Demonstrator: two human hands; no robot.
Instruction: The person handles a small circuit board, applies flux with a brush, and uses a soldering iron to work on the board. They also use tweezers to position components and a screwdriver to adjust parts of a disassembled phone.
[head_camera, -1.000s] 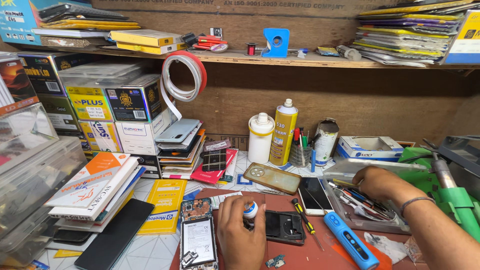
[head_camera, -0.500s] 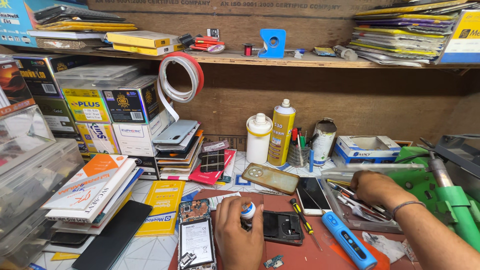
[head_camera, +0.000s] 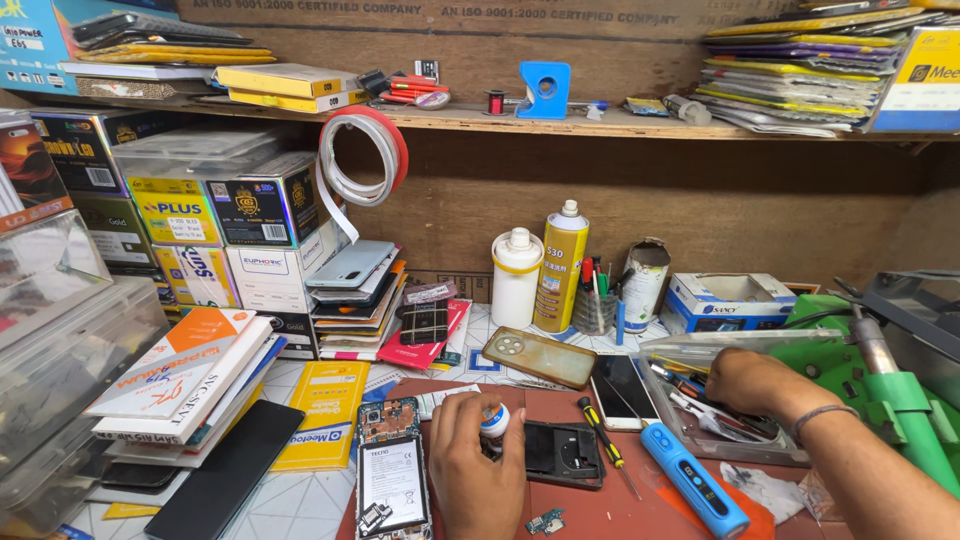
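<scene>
- barely any change since the earlier frames: left hand (head_camera: 475, 465) stays on the mat with the small jar, right hand (head_camera: 752, 383) stays in the tool tray; camera view shifts a little.
- head view: left hand closed around a small white jar with a blue cap (head_camera: 494, 420), pinched between thumb and fingers, held just above the red work mat (head_camera: 640, 510).
- opened phone (head_camera: 393, 480) with insides showing lies just left of that hand; black phone back piece (head_camera: 562, 455) just right of it.
- right hand reaches into a clear tool tray (head_camera: 690, 352), fingers curled down among tweezers; cannot tell if it grips one.
- yellow-black screwdriver (head_camera: 600, 446) and blue pen-shaped tool (head_camera: 693, 480) lie between the hands.
- behind: phone case (head_camera: 539, 357), phone with dark screen (head_camera: 624, 380), white bottle (head_camera: 517, 277), yellow spray can (head_camera: 561, 267).
- stacked boxes (head_camera: 200, 210) at left.
</scene>
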